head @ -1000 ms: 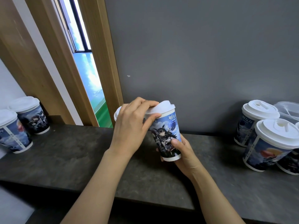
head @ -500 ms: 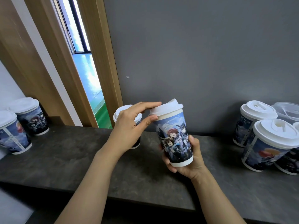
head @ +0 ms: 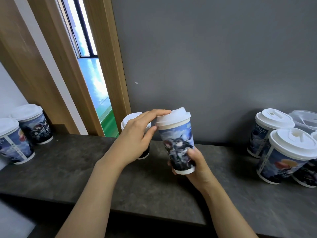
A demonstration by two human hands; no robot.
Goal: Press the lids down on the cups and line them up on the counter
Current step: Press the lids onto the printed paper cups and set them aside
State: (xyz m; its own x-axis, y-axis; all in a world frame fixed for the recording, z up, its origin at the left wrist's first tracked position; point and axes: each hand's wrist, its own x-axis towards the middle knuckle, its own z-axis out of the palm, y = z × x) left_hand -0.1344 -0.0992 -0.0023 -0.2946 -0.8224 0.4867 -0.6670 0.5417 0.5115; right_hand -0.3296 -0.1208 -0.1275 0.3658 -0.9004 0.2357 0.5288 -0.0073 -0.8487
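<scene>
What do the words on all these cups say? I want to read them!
Held cup: cartoon figures, no words I can read.
Far right cup: a column of white characters, too blurred to read.
Near left cup: small print down its side, too small to read.
Lids: no words.

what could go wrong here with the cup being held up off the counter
The printed paper cup is tilted, gripped only near its base by the right hand, so a push could tip it out of the grip. The left hand pinches just one edge of its white plastic lid, so the lid may seat unevenly. That hand's wrist is close to the lidded cup behind it.
</scene>
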